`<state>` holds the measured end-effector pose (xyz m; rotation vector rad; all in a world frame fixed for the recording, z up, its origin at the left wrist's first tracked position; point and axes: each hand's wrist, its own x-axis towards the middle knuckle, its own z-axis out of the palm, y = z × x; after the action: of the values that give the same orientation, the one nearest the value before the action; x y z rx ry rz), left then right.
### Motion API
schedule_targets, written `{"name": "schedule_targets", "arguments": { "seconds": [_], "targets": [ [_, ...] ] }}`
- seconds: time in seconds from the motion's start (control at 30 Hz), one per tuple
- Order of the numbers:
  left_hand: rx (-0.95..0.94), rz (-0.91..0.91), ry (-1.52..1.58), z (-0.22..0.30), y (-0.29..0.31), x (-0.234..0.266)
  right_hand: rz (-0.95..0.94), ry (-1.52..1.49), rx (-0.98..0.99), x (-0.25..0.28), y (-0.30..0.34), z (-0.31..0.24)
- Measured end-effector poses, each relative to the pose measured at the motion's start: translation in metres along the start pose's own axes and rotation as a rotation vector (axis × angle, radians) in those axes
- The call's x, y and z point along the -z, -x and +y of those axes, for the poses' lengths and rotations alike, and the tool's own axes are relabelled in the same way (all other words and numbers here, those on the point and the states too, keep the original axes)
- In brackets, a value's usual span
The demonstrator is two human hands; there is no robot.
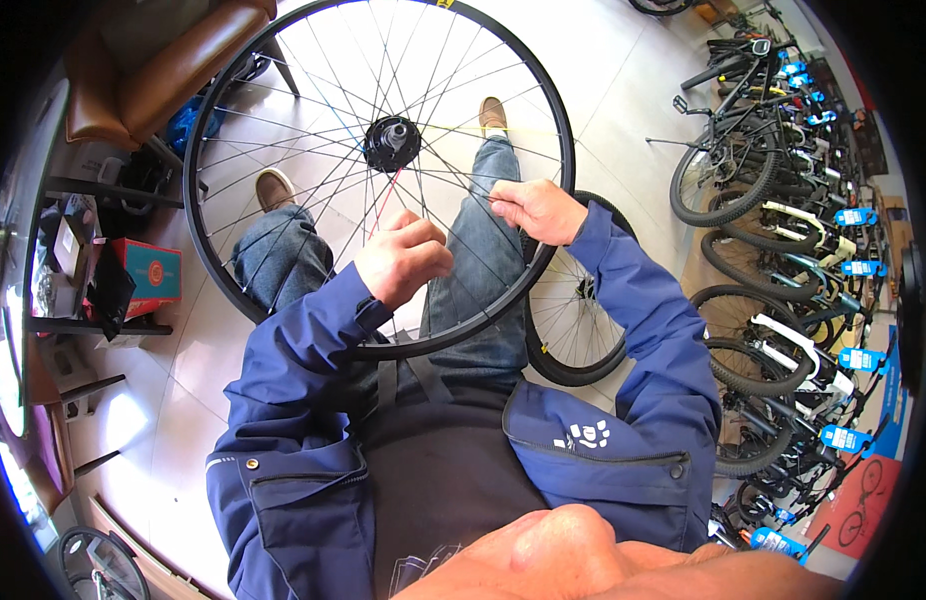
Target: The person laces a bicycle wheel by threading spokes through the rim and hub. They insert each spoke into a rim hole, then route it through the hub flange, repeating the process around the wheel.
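A bare bicycle wheel with a black rim (190,185) lies across my legs without a tyre. Thin dark spokes run from its black hub (391,146); one spoke is red, one yellow and one blue. Over the near part of the wheel, my left hand (405,258) is closed among the spokes, close to the red one. What its curled fingers hold is hidden. Farther right, my right hand (539,210) pinches a dark spoke between thumb and fingertips, inside the rim's right side.
A second wheel with a tyre (558,375) rests on the floor beside my leg. Bicycles (728,170) stand in a row along the right. At left are a brown leather chair (168,60) and a black shelf with a red and teal box (151,278).
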<state>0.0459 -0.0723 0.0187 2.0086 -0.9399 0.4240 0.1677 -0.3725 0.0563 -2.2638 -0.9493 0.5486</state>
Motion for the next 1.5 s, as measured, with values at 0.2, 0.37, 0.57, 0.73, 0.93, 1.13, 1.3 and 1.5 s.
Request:
{"name": "schedule_targets", "arguments": {
  "seconds": [0.2,0.37,0.57,0.73,0.93,1.13,1.3,1.5],
  "targets": [
    [-0.015,0.002,0.002,0.002,0.003,-0.004,-0.066,-0.206,-0.096,-0.006,0.005,-0.012],
    [-0.029,-0.049,-0.007,-0.006,0.008,-0.014,-0.152,-0.197,-0.219,-0.015,0.004,-0.005],
    [-0.04,-0.112,0.016,-0.011,0.017,-0.027,-0.291,-0.225,-0.415,-0.013,0.016,-0.002],
    [-0.056,-0.13,0.005,-0.018,0.016,-0.037,-0.011,-0.487,-0.343,-0.043,0.023,0.015],
    [-0.046,-0.166,0.0,-0.02,0.019,-0.04,-0.013,-0.689,-0.401,-0.045,0.019,0.026],
    [-0.059,-0.186,-0.004,-0.019,0.019,-0.039,-0.156,-0.268,-0.23,0.012,-0.004,0.044],
    [-0.037,-0.194,-0.01,-0.017,0.02,-0.041,-0.279,-0.342,-0.281,0.016,-0.008,0.045],
    [-0.031,-0.204,-0.029,-0.017,0.018,-0.04,-0.325,-0.274,-0.425,0.052,0.023,0.037]
  ]
}}
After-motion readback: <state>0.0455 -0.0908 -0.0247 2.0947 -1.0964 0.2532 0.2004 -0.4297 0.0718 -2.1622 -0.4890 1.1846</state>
